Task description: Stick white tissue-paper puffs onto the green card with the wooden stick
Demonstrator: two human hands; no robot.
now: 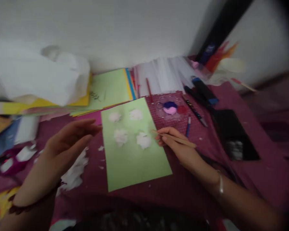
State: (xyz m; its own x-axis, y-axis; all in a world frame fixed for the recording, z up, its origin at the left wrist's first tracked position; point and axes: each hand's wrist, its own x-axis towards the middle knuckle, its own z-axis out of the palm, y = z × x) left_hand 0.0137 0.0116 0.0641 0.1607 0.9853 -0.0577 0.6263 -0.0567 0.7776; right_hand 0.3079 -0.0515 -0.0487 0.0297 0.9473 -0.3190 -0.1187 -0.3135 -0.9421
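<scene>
A light green sheet of paper (137, 166) lies on the purple table cover, bearing several white, fluffy tufts (144, 140) set in two rows. My right hand (174, 141) is at the sheet's right edge, its fingers closed round a thin wooden stick (180, 140) whose tip points at the lower right tuft. Off the sheet's left edge hovers my left hand (69, 138), fingers stretched out and thumb apart, with nothing in it. Below that hand lies a heap of torn white tissue (75, 171), partly covered by the wrist.
A palette (170, 109) with purple, pink and red paint sits beyond the sheet. Right of it are a marker (195, 110), a blue brush (188, 126) and a black phone-like object (236, 134). Coloured papers (110, 88) are stacked behind; magenta-handled scissors (14, 162) lie at left.
</scene>
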